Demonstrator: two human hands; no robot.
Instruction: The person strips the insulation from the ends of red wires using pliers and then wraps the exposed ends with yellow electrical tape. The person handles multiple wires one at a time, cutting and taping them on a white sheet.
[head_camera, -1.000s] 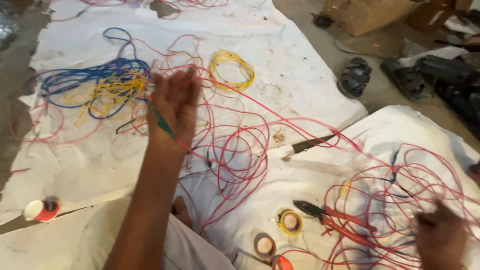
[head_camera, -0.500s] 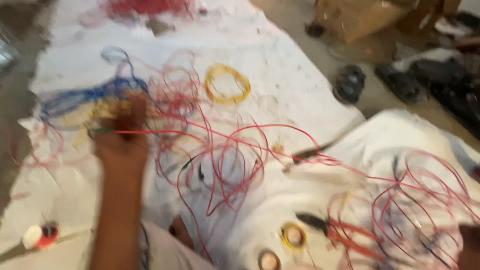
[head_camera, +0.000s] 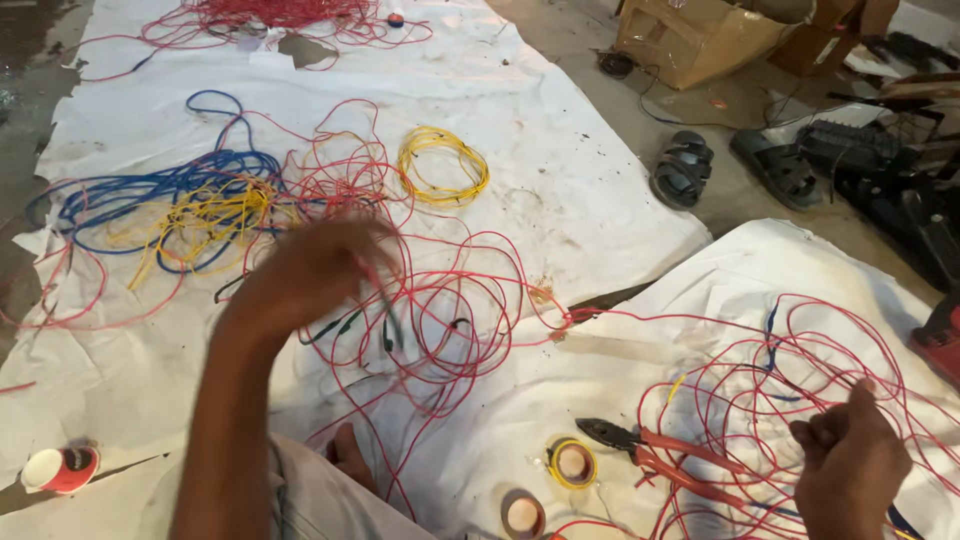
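single head-worn view, looking steeply down and forward, close over white sheet (head_camera: 560, 180) on floor

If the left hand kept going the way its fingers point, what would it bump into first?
Probably the loose red wire loops lying on the white sheet just beyond the left hand; the hand is blurred, so its exact aim and height are uncertain.

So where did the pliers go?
In the head view, the red-handled pliers lie low on the right, on the white sheet, between the yellow tape roll and the right hand.
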